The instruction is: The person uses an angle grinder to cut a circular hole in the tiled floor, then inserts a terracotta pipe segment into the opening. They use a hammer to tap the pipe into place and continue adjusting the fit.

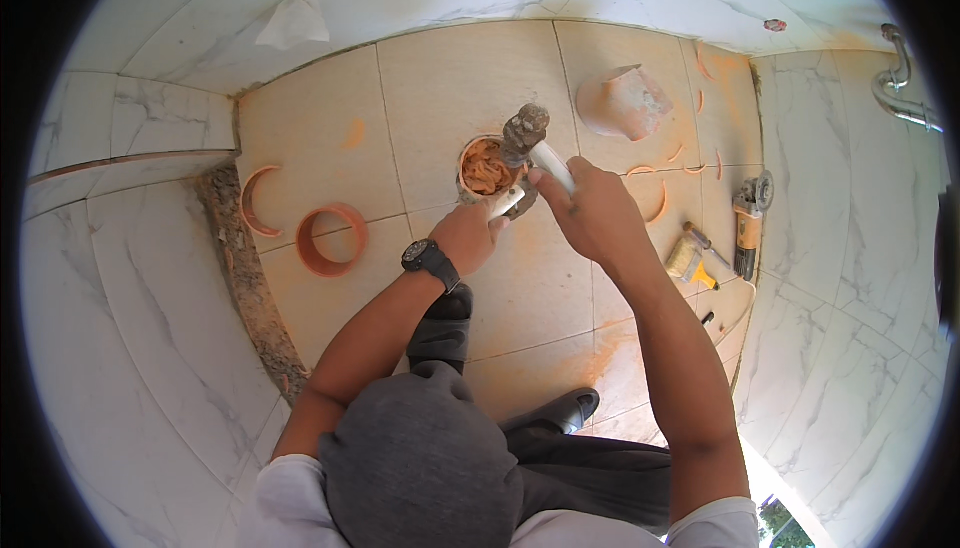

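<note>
My right hand (600, 210) grips the white handle of a hammer (527, 130); its grimy head hangs over the right rim of a round floor opening. That orange-rimmed pipe opening (463, 170) is filled with crumpled orange-brown material (487, 166). My left hand (470, 240), below a black wristwatch (431, 261), is closed around a short white-ended tool (507, 201) at the opening's near edge. The tool's other end is hidden, so its kind is unclear. Both hands are close together, the right one slightly higher.
An orange pipe ring (332, 266) and a half ring (250, 210) lie left. A dusty pale container (622, 103) stands far right. Curved orange scraps (660, 203), a brush (686, 258), a screwdriver (712, 248) and an angle grinder (747, 226) lie right. A rough trench (240, 258) follows the left wall.
</note>
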`<action>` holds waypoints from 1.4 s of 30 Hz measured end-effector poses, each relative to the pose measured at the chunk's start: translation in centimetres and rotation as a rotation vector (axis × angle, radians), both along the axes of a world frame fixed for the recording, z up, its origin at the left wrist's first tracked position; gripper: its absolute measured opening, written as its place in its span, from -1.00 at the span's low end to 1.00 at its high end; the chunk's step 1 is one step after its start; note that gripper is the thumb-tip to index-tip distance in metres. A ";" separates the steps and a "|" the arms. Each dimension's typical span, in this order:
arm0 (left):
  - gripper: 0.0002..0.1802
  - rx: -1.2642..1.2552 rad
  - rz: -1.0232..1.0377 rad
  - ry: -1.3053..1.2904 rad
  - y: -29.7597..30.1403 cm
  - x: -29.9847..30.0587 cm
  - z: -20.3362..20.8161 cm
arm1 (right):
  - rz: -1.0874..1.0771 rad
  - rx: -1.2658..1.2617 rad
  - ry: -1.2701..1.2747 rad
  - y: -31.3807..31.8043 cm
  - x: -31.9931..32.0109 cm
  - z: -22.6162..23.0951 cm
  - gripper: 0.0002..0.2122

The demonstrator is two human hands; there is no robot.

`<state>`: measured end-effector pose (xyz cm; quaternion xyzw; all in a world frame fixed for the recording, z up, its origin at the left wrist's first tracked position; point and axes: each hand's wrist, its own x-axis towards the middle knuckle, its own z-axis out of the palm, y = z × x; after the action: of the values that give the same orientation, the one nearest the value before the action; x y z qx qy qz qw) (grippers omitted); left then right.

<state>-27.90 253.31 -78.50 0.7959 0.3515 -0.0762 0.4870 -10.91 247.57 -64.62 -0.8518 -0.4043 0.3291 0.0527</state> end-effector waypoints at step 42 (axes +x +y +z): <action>-0.53 0.058 0.226 -0.078 0.6 -4.7 -0.1 | -0.156 -0.025 0.063 -7.5 2.0 -1.7 -0.46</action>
<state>-32.64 253.94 -78.57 0.7674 0.4218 0.0204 0.4824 -8.94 240.08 -66.36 -0.8705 -0.3306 0.3557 0.0802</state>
